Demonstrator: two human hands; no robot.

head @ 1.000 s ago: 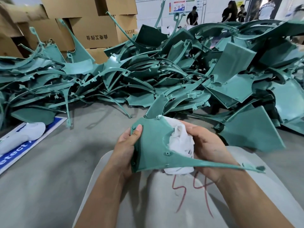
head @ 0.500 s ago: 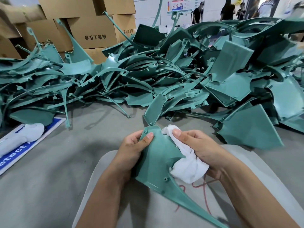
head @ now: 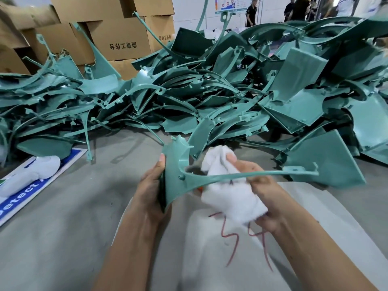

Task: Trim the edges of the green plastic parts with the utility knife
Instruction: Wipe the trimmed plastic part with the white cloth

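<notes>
The left hand (head: 152, 185) gripped the green plastic part (head: 174, 177) upright above the grey bench (head: 63, 217); the right hand (head: 258, 185) was closed around a white cloth (head: 228, 194) pressed against its thin arm. No utility knife showed clearly, so trimming probably needed the blade brought to the edge.

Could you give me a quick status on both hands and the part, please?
Left hand grips green part. Right hand holds white cloth against its thin arm. Knife not visible. Nothing obstructing.

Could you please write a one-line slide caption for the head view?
Left hand grips a green plastic part; right hand holds a white cloth beside it.
</notes>
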